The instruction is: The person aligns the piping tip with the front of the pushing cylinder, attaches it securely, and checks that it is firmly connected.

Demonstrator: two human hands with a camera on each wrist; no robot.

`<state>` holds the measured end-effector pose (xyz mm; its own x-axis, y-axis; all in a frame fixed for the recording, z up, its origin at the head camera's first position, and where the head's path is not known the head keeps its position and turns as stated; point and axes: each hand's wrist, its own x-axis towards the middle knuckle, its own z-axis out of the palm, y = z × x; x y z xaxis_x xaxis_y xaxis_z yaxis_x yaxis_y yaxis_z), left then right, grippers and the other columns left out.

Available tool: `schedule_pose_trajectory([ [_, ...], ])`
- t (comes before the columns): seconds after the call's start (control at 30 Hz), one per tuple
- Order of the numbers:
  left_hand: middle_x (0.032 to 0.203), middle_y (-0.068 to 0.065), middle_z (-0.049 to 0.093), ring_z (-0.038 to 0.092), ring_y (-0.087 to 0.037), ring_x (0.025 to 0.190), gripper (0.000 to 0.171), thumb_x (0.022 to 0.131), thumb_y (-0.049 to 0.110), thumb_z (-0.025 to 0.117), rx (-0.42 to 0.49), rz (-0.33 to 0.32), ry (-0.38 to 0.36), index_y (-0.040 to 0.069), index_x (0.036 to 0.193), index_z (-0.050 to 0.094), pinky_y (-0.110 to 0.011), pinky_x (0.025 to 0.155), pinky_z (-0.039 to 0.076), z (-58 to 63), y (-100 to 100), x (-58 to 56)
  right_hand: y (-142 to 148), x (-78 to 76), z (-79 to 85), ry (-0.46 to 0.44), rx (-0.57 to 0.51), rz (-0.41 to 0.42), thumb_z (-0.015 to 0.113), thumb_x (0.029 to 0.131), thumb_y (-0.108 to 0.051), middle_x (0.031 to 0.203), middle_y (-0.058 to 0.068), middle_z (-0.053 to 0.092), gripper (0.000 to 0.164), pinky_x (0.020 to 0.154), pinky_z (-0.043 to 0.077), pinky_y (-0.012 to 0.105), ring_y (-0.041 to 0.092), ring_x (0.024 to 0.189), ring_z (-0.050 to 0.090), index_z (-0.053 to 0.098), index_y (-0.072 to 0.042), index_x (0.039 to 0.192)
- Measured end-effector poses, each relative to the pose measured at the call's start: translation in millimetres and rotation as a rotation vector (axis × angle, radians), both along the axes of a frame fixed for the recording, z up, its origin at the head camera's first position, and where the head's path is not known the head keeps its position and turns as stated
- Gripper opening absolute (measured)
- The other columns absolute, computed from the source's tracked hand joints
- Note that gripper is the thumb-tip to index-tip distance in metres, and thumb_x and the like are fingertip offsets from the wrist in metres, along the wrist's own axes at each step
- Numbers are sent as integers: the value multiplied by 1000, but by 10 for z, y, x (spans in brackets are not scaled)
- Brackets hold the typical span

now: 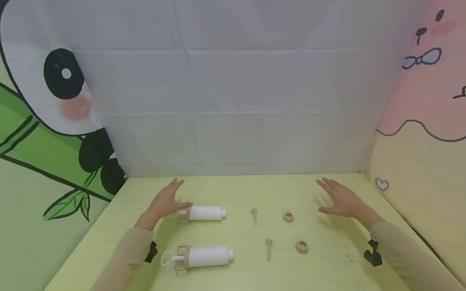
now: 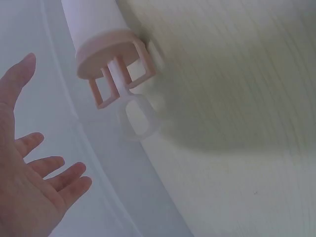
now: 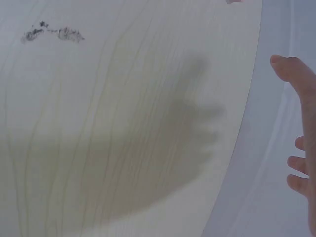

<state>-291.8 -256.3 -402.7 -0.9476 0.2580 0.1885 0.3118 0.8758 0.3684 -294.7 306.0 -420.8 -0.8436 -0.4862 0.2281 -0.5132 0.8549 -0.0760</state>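
Looks forward and down from the head; looks closer, tilted, from each wrist; shares the table point(image 1: 251, 277) throughout.

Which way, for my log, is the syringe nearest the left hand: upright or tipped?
On its side: that syringe lies lengthwise on the tabletop in the head view.

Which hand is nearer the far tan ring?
Right. The right hand hovers right of the far tan ring; the left hand hovers much farther off, to its left.
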Motion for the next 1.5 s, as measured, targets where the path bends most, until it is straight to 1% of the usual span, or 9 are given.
schedule_pose_trajectory([
  [0.2, 140, -25, 32, 30, -44, 126, 88, 73, 44, 71, 105, -37, -53, 0, 138, 32, -58, 98, 28, -8, 124, 8, -92, 12, 20, 9, -18, 21, 70, 73, -48, 134, 28, 37, 89, 90, 35, 60, 46, 118, 38, 32, -1, 138],
  [0.3, 139, -23, 35, 31, -42, 126, 88, 73, 42, 72, 135, -50, -73, -1, 138, 32, -56, 99, 29, -11, 196, 9, -134, 20, 0, 13, -29, 34, 71, 72, -46, 133, 26, 39, 88, 89, 37, 59, 45, 117, 39, 33, -1, 137],
  [0.57, 137, -23, 39, 34, -41, 124, 82, 74, 38, 73, 178, -105, -55, -2, 136, 35, -54, 98, 32, -9, 382, 14, -278, 53, -42, -34, -83, 29, 67, 73, -54, 135, 21, 40, 89, 89, 37, 58, 42, 120, 38, 32, -5, 139],
  [0.7, 137, -20, 39, 36, -39, 124, 81, 75, 36, 73, 204, -122, -65, 0, 137, 36, -52, 98, 33, -11, 472, 16, -363, 75, -33, -65, -116, 25, 64, 74, -57, 135, 20, 39, 88, 90, 37, 58, 41, 121, 38, 32, -7, 140],
  [0.9, 138, -18, 39, 38, -38, 123, 80, 75, 36, 73, 221, -156, -82, 2, 138, 35, -51, 97, 34, -16, 617, 14, -460, 109, -21, -92, -176, 37, 66, 74, -54, 135, 20, 40, 86, 90, 36, 58, 41, 120, 38, 34, -6, 139],
  [1.13, 138, -17, 39, 39, -36, 123, 79, 75, 32, 74, 236, -190, -97, 2, 138, 35, -50, 98, 35, -27, 830, -12, -546, 94, -70, -113, -233, 34, 68, 75, -50, 134, 19, 41, 83, 91, 36, 57, 40, 120, 39, 35, -6, 138],
  [1.23, 139, -16, 39, 38, -35, 124, 79, 75, 31, 74, 232, -195, -122, 3, 138, 35, -49, 99, 34, -13, 941, -25, -597, 96, -79, -128, -248, 38, 69, 76, -44, 135, 19, 41, 80, 91, 36, 57, 40, 121, 39, 36, -6, 138],
  [1.37, 137, -17, 41, 39, -35, 123, 78, 75, 29, 74, 226, -214, -124, 2, 137, 36, -48, 99, 34, 24, 1073, -40, -667, 103, -75, -151, -279, 45, 71, 77, -34, 135, 19, 41, 77, 92, 36, 56, 38, 120, 41, 35, -4, 138],
  [1.5, 136, -16, 41, 41, -35, 122, 76, 76, 28, 73, 224, -225, -130, 1, 137, 37, -47, 98, 35, 59, 1152, -47, -711, 114, -62, -166, -309, 51, 71, 76, -33, 134, 19, 42, 77, 90, 39, 54, 36, 116, 45, 35, -4, 138],
])
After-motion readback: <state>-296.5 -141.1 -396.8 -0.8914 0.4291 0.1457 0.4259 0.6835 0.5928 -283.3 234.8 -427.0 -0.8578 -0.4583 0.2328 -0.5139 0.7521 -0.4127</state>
